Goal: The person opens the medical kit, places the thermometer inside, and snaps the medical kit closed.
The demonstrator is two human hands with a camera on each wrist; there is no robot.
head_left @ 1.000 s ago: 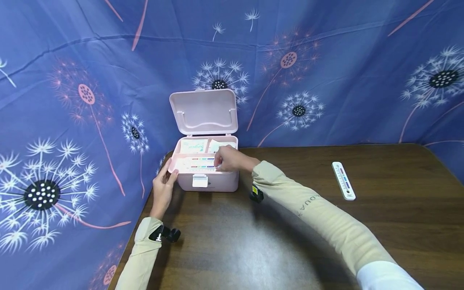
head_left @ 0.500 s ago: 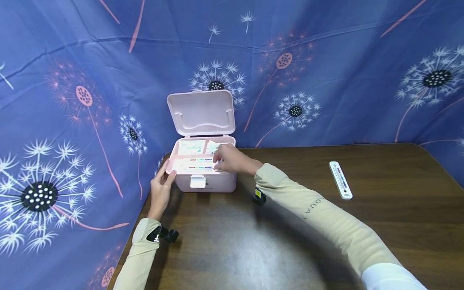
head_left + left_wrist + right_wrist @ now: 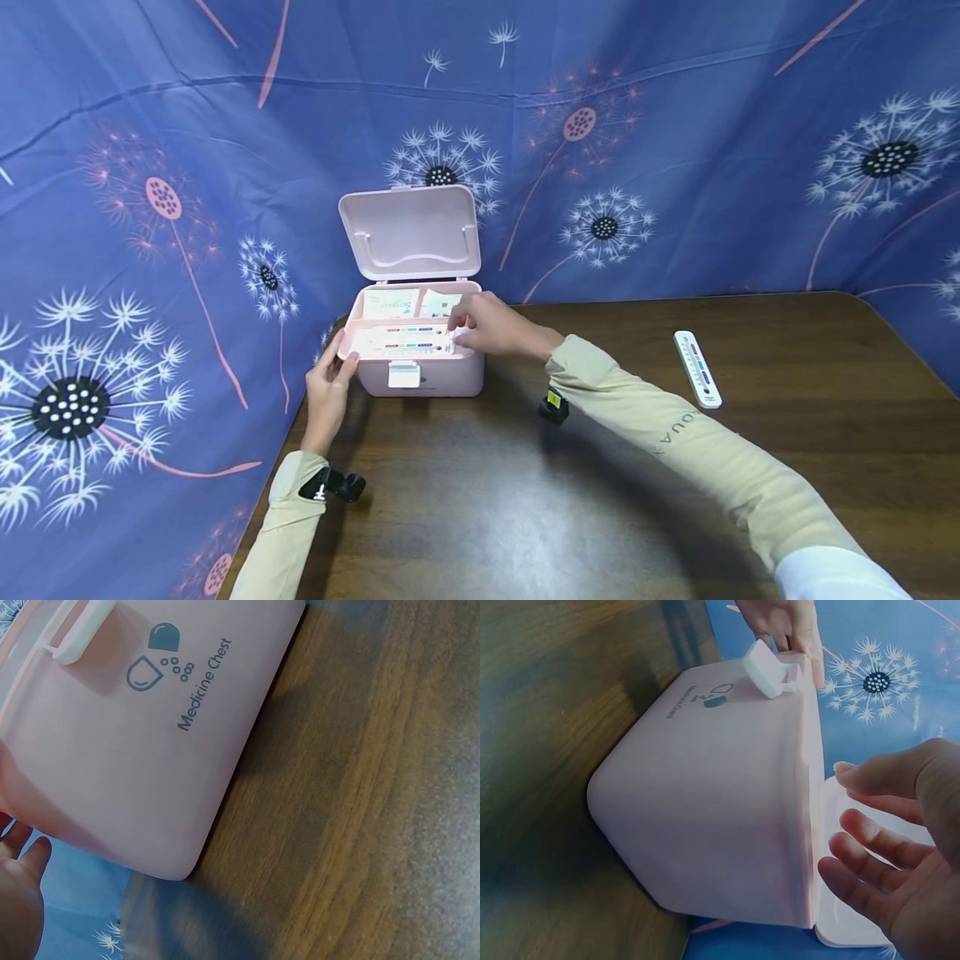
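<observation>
at the left front corner of the pink medicine chest (image 3: 461, 379), we see the left hand (image 3: 326, 408) pinching the rim between thumb and forefinger. the chest stands upright on the brown table (image 3: 480, 500), its lid (image 3: 412, 233) raised behind; we judge it stiff, smooth and fairly light, best steadied by a corner or both ends. inside the chest, packets (image 3: 390, 303) sit in the rear compartments, and in the front one two white thermometer strips (image 3: 408, 347) lie flat, one behind the other. we'd expect these to be light, rigid, slick and perhaps brittle, so they call for a gentle hold by the long edges near one end. over the chest's right end is the right hand (image 3: 495, 325), fingers loosely bent, thumb apart, nothing visibly between them; whether the fingertips touch a strip we cannot tell. well right of the chest, a third strip (image 3: 697, 369) lies on the table.
</observation>
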